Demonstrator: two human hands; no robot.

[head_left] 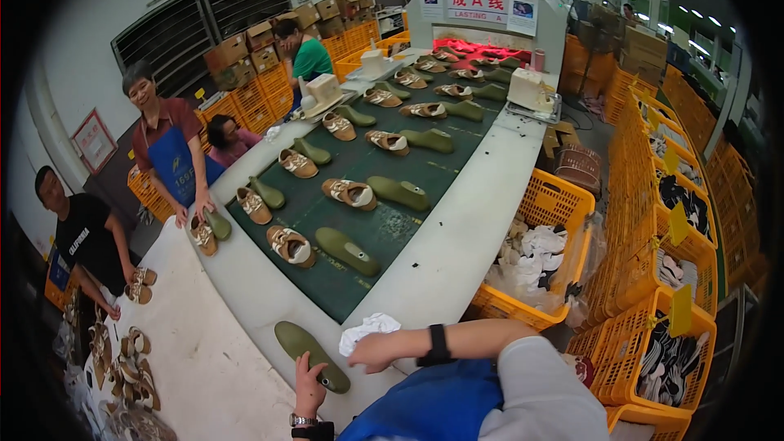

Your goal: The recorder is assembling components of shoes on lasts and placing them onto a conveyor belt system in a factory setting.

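A green shoe last (304,345) lies on the pale ledge right in front of me. My left hand (309,385) is at its near end, the fingers closed against its side. Just to the right, my right hand (373,353) is closed on a crumpled white sheet of paper or thin cloth (367,327), its fingertips partly hidden. On the dark green conveyor belt (392,229), a green shoe last (347,251) and a brown-and-white shoe (291,246) are nearest to my hands.
Pairs of shoes and lasts run up the belt to a red-lit machine (482,49). An orange crate (535,237) with white crumpled material stands right, beside stacked crates (665,355). Across the left worktable (204,343), a person in a blue apron (175,151) handles a shoe and last.
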